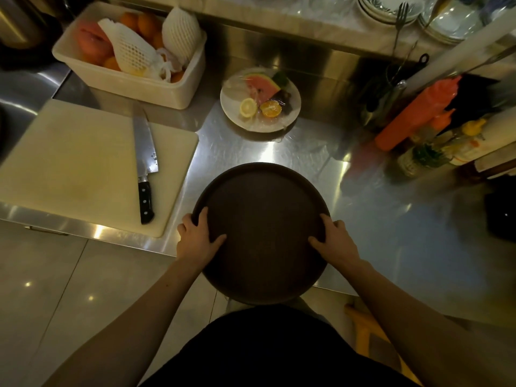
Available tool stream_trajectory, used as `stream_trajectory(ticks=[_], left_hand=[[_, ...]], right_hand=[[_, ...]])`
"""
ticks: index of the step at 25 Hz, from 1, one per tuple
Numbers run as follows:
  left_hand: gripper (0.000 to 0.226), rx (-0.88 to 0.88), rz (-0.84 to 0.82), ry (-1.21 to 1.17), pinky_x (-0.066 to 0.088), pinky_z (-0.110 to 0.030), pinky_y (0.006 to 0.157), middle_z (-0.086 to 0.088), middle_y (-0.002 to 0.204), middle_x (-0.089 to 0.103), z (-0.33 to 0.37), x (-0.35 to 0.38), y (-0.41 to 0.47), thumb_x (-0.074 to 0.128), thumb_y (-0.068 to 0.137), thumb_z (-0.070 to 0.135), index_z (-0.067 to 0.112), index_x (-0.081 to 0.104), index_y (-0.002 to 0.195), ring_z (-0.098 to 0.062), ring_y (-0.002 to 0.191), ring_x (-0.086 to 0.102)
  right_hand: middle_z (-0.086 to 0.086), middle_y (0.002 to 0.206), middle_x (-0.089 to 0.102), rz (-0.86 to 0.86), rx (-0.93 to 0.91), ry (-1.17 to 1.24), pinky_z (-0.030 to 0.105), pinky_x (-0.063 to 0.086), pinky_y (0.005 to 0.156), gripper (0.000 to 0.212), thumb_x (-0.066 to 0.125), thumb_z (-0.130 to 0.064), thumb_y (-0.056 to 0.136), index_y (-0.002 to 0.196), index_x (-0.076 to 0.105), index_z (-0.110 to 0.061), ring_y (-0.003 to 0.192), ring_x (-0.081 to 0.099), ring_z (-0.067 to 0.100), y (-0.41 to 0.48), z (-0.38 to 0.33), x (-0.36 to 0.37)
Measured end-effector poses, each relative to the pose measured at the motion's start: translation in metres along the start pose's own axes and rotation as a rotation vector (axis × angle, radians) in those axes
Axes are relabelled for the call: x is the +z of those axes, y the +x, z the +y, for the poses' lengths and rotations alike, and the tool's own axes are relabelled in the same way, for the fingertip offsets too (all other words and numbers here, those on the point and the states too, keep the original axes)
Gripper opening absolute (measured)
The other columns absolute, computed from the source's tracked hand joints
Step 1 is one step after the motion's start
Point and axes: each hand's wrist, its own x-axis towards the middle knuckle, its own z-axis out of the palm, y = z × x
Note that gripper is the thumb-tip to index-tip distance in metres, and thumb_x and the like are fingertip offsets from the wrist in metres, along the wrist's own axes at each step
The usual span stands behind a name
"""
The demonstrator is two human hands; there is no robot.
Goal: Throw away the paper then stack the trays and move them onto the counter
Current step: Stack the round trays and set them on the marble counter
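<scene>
A round dark brown tray point(262, 208) lies half over the front edge of the steel counter point(391, 233). Its near part hangs past the edge toward my body. Whether it is one tray or a stack I cannot tell from above. My left hand point(196, 238) grips its left rim, thumb on top. At the right rim my right hand point(335, 241) holds on the same way. No paper shows anywhere.
A white cutting board point(83, 163) with a large knife point(145, 166) lies left of the tray. Behind stand a plate of cut fruit point(261, 100) and a tub of fruit point(131, 54). Sauce bottles point(418, 115) and utensils crowd the right; stacked plates point(391, 9) sit on the back shelf.
</scene>
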Motion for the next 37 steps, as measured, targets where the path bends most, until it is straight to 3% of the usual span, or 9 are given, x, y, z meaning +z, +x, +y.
stream_trajectory(ticks=[8, 15, 18, 21, 26, 31, 37], left_hand=[[0.086, -0.132, 0.07, -0.11, 0.045, -0.054, 0.097, -0.023, 0.139, 0.036, 0.022, -0.002, -0.005, 0.074, 0.079, 0.039, 0.024, 0.027, 0.148, -0.042, 0.126, 0.041], [0.064, -0.259, 0.34, -0.384, 0.044, -0.046, 0.1, -0.021, 0.131, 0.051, 0.04, -0.016, -0.027, 0.073, 0.082, 0.029, 0.015, 0.045, 0.138, -0.036, 0.121, 0.052], [0.061, -0.321, 0.45, -0.49, 0.045, -0.046, 0.1, -0.018, 0.134, 0.051, 0.042, -0.029, -0.041, 0.071, 0.084, 0.028, 0.018, 0.044, 0.138, -0.033, 0.122, 0.052], [0.059, -0.418, 0.575, -0.642, 0.052, -0.048, 0.094, -0.013, 0.134, 0.055, 0.037, -0.043, -0.063, 0.069, 0.085, 0.025, 0.023, 0.042, 0.138, -0.03, 0.118, 0.057], [0.057, -0.542, 0.753, -0.823, 0.052, -0.05, 0.094, -0.009, 0.134, 0.056, 0.013, -0.069, -0.102, 0.068, 0.086, 0.022, 0.027, 0.044, 0.138, -0.027, 0.117, 0.057], [0.05, -0.547, 0.913, -0.857, 0.05, -0.032, 0.081, -0.005, 0.13, 0.057, -0.03, -0.091, -0.15, 0.066, 0.088, 0.021, 0.03, 0.048, 0.133, -0.018, 0.11, 0.056], [0.049, -0.582, 1.102, -0.862, 0.047, -0.027, 0.077, -0.002, 0.121, 0.057, -0.118, -0.119, -0.21, 0.066, 0.088, 0.022, 0.028, 0.049, 0.133, -0.014, 0.103, 0.054]], right_hand=[[0.014, 0.129, 0.04, 0.013, -0.059, 0.151, 0.037, 0.047, 0.089, 0.072, 0.065, -0.039, 0.083, 0.144, 0.03, -0.024, 0.108, 0.055, 0.03, 0.02, 0.018, -0.01], [0.01, 0.122, 0.046, 0.113, -0.246, 0.212, 0.03, 0.044, 0.081, 0.057, 0.065, -0.038, 0.083, 0.134, 0.044, -0.022, 0.097, 0.058, 0.025, 0.045, 0.013, -0.038], [0.008, 0.119, 0.048, 0.149, -0.333, 0.266, 0.027, 0.043, 0.081, 0.052, 0.065, -0.033, 0.083, 0.131, 0.048, -0.023, 0.09, 0.054, 0.018, 0.054, -0.004, -0.051], [0.006, 0.12, 0.05, 0.148, -0.412, 0.302, 0.026, 0.041, 0.082, 0.047, 0.064, -0.031, 0.085, 0.13, 0.05, -0.025, 0.092, 0.049, 0.012, 0.058, -0.033, -0.06], [0.006, 0.124, 0.052, 0.127, -0.51, 0.367, 0.027, 0.043, 0.087, 0.043, 0.064, -0.026, 0.087, 0.128, 0.052, -0.025, 0.108, 0.054, 0.019, 0.046, -0.097, -0.066], [0.004, 0.122, 0.055, 0.099, -0.652, 0.426, 0.024, 0.041, 0.087, 0.041, 0.065, -0.024, 0.085, 0.125, 0.055, -0.025, 0.105, 0.052, 0.013, 0.016, -0.175, -0.058], [0.003, 0.123, 0.056, 0.038, -0.797, 0.361, 0.023, 0.04, 0.085, 0.039, 0.065, -0.026, 0.086, 0.124, 0.057, -0.023, 0.103, 0.048, 0.009, -0.04, -0.267, -0.014]])
